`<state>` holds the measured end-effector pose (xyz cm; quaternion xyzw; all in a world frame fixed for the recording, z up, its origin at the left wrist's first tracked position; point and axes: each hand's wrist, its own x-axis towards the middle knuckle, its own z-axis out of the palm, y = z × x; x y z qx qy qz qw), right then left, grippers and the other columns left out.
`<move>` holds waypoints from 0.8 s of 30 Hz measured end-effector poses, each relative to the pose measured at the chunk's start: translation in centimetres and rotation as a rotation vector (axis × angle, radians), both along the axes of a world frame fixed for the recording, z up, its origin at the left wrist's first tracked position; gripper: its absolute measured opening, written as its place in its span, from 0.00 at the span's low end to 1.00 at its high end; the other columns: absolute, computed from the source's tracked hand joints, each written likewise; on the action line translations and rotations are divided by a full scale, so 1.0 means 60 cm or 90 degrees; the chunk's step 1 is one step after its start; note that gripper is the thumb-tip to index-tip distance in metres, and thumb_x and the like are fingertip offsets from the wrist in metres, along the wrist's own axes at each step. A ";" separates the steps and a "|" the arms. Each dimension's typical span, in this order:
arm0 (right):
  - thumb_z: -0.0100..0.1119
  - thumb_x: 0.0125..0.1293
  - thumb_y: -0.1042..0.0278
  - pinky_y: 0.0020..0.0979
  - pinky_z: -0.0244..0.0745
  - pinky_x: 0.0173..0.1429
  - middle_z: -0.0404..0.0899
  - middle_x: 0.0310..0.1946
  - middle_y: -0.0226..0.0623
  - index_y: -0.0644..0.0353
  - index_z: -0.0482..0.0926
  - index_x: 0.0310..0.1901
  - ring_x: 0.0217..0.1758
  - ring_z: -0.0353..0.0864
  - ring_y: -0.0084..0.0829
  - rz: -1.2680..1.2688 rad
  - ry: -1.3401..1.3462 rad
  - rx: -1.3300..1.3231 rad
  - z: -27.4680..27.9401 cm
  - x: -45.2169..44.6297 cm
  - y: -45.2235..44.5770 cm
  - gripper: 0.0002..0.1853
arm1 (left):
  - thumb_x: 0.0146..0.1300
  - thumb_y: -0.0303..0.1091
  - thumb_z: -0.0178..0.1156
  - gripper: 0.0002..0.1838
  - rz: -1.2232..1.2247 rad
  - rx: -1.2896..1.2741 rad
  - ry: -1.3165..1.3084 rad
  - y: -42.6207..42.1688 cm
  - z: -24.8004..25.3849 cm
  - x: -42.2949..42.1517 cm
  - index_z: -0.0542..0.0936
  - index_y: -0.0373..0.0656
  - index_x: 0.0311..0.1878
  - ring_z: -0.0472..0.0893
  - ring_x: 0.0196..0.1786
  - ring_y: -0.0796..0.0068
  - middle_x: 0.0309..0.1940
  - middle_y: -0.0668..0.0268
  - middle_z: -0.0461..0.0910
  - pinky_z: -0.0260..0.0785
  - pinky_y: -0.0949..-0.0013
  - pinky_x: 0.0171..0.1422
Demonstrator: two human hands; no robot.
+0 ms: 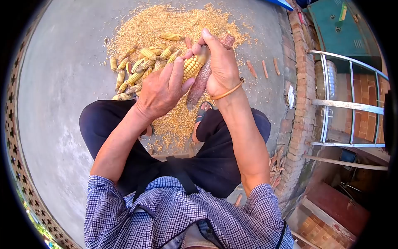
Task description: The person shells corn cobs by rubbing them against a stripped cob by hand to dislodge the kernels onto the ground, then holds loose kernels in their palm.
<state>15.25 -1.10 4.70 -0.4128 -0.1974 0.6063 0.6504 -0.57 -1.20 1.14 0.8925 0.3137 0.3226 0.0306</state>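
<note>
Presently, a yellow corn ear (192,68) is held just above the centre of the frame, tilted, its tip toward the upper right. Directly beside it lies a reddish bare cob (199,85), slanting from lower left to upper right. The right hand (222,68) is curled, its grip closed around the bare cob, with fingers bent over the tip of the ear. The left hand (161,91) is at the ear's lower end, its grip pinching the ear between thumb and fingers. A tan bracelet (228,90) circles the right wrist.

Beyond the hands, a pile of unshelled ears (134,77) lies left of centre on the grey floor (62,62). A broad spread of loose kernels (174,23) covers the upper centre; further kernels lie between the sandalled feet. Three stripped cobs (265,69) lie apart, right of the hands. Brick edging (304,91), a metal railing (348,106) and a green cabinet (338,29) occupy the right side.
</note>
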 end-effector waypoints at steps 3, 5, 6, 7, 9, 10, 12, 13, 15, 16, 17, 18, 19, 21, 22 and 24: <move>0.59 0.70 0.63 0.34 0.79 0.44 0.76 0.23 0.33 0.60 0.76 0.32 0.29 0.79 0.31 0.031 0.052 -0.010 0.011 0.008 0.004 0.11 | 0.60 0.42 0.66 0.31 -0.008 0.100 -0.009 0.009 -0.003 0.004 0.71 0.28 0.58 0.78 0.28 0.72 0.29 0.64 0.72 0.70 0.70 0.26; 0.60 0.70 0.62 0.34 0.78 0.46 0.74 0.22 0.32 0.59 0.76 0.33 0.29 0.77 0.29 0.033 0.046 0.002 0.017 0.008 0.001 0.11 | 0.61 0.43 0.65 0.30 -0.019 0.127 -0.006 0.012 -0.005 0.001 0.72 0.29 0.57 0.77 0.28 0.73 0.28 0.65 0.72 0.69 0.70 0.26; 0.60 0.70 0.62 0.34 0.78 0.46 0.74 0.22 0.31 0.58 0.76 0.33 0.28 0.77 0.29 0.062 0.076 -0.016 0.015 0.015 0.000 0.11 | 0.61 0.43 0.65 0.29 -0.028 0.145 -0.011 0.016 -0.007 -0.001 0.72 0.29 0.57 0.77 0.28 0.74 0.28 0.65 0.72 0.68 0.70 0.26; 0.61 0.70 0.61 0.34 0.78 0.47 0.74 0.22 0.30 0.58 0.76 0.33 0.28 0.76 0.28 0.090 0.104 -0.034 0.011 0.025 0.001 0.11 | 0.61 0.43 0.65 0.29 -0.039 0.163 -0.017 0.017 -0.009 -0.002 0.73 0.29 0.57 0.77 0.28 0.74 0.28 0.65 0.71 0.68 0.70 0.26; 0.61 0.70 0.60 0.34 0.78 0.47 0.73 0.21 0.29 0.58 0.76 0.34 0.28 0.77 0.27 0.134 0.114 -0.038 0.003 0.036 -0.001 0.11 | 0.58 0.39 0.67 0.32 -0.093 0.123 0.016 0.015 -0.003 -0.016 0.70 0.28 0.59 0.79 0.31 0.68 0.32 0.61 0.76 0.72 0.67 0.32; 0.61 0.70 0.60 0.35 0.79 0.44 0.74 0.21 0.31 0.60 0.76 0.34 0.28 0.78 0.29 0.108 0.101 -0.033 -0.001 0.034 0.001 0.12 | 0.57 0.37 0.69 0.33 -0.116 0.106 0.033 0.016 0.000 -0.021 0.69 0.28 0.61 0.80 0.32 0.64 0.34 0.59 0.78 0.74 0.65 0.35; 0.60 0.70 0.59 0.37 0.81 0.38 0.76 0.22 0.36 0.64 0.76 0.35 0.27 0.81 0.34 0.050 0.075 -0.034 -0.009 0.023 -0.004 0.15 | 0.64 0.44 0.63 0.24 -0.059 -0.008 -0.070 0.007 -0.009 -0.004 0.74 0.36 0.55 0.77 0.27 0.70 0.29 0.63 0.74 0.68 0.71 0.30; 0.60 0.70 0.58 0.37 0.81 0.39 0.77 0.24 0.38 0.64 0.77 0.37 0.30 0.83 0.35 0.048 0.095 -0.026 -0.014 0.022 -0.006 0.15 | 0.64 0.43 0.63 0.22 -0.046 -0.094 -0.141 0.001 -0.018 0.005 0.75 0.37 0.54 0.77 0.28 0.69 0.29 0.62 0.74 0.68 0.73 0.30; 0.61 0.70 0.58 0.36 0.82 0.40 0.79 0.26 0.39 0.64 0.77 0.38 0.32 0.84 0.35 0.023 0.115 -0.039 -0.009 0.018 -0.007 0.15 | 0.70 0.45 0.58 0.18 -0.008 -0.363 -0.239 -0.009 -0.027 0.009 0.74 0.41 0.53 0.76 0.28 0.74 0.30 0.64 0.75 0.68 0.78 0.32; 0.61 0.70 0.58 0.36 0.82 0.40 0.79 0.28 0.39 0.64 0.77 0.39 0.33 0.84 0.35 0.009 0.125 -0.043 -0.004 0.016 -0.005 0.15 | 0.72 0.46 0.56 0.19 -0.024 -0.570 -0.323 -0.007 -0.024 0.008 0.74 0.41 0.53 0.76 0.29 0.77 0.31 0.66 0.75 0.67 0.78 0.32; 0.61 0.70 0.58 0.36 0.82 0.41 0.80 0.29 0.39 0.64 0.77 0.39 0.33 0.84 0.34 -0.001 0.117 -0.044 -0.001 0.011 -0.004 0.14 | 0.73 0.48 0.54 0.19 -0.039 -0.774 -0.404 -0.004 -0.017 0.006 0.74 0.41 0.53 0.75 0.30 0.81 0.32 0.68 0.75 0.67 0.79 0.32; 0.61 0.70 0.59 0.35 0.82 0.41 0.80 0.30 0.40 0.64 0.77 0.40 0.34 0.84 0.34 -0.010 0.110 -0.050 0.003 0.005 -0.005 0.14 | 0.74 0.49 0.52 0.20 -0.053 -0.982 -0.483 -0.001 -0.013 0.002 0.74 0.42 0.53 0.74 0.31 0.84 0.32 0.70 0.75 0.66 0.80 0.32; 0.61 0.70 0.59 0.35 0.82 0.41 0.80 0.32 0.40 0.64 0.77 0.40 0.35 0.84 0.33 -0.019 0.104 -0.057 0.002 -0.001 -0.005 0.14 | 0.76 0.53 0.47 0.21 -0.105 -1.004 -0.510 0.000 -0.017 0.000 0.75 0.43 0.51 0.72 0.34 0.90 0.34 0.74 0.74 0.66 0.81 0.32; 0.60 0.71 0.60 0.34 0.81 0.42 0.80 0.33 0.40 0.63 0.77 0.41 0.35 0.83 0.32 -0.046 0.054 -0.041 -0.004 -0.011 -0.004 0.13 | 0.76 0.53 0.47 0.21 -0.065 -0.990 -0.529 -0.004 -0.009 0.007 0.75 0.43 0.50 0.72 0.34 0.90 0.34 0.75 0.74 0.66 0.81 0.31; 0.60 0.71 0.60 0.33 0.81 0.42 0.80 0.34 0.40 0.63 0.77 0.41 0.35 0.83 0.31 -0.060 0.029 -0.031 -0.007 -0.018 -0.004 0.12 | 0.76 0.53 0.47 0.21 -0.046 -0.982 -0.539 -0.007 -0.005 0.012 0.75 0.43 0.49 0.72 0.34 0.90 0.34 0.75 0.74 0.66 0.82 0.31; 0.58 0.72 0.61 0.32 0.80 0.45 0.81 0.29 0.39 0.63 0.78 0.38 0.37 0.83 0.30 -0.114 -0.082 -0.028 -0.013 -0.035 0.000 0.12 | 0.75 0.47 0.50 0.19 0.006 -0.794 -0.435 -0.006 -0.020 0.018 0.73 0.38 0.51 0.76 0.34 0.77 0.33 0.65 0.76 0.69 0.70 0.33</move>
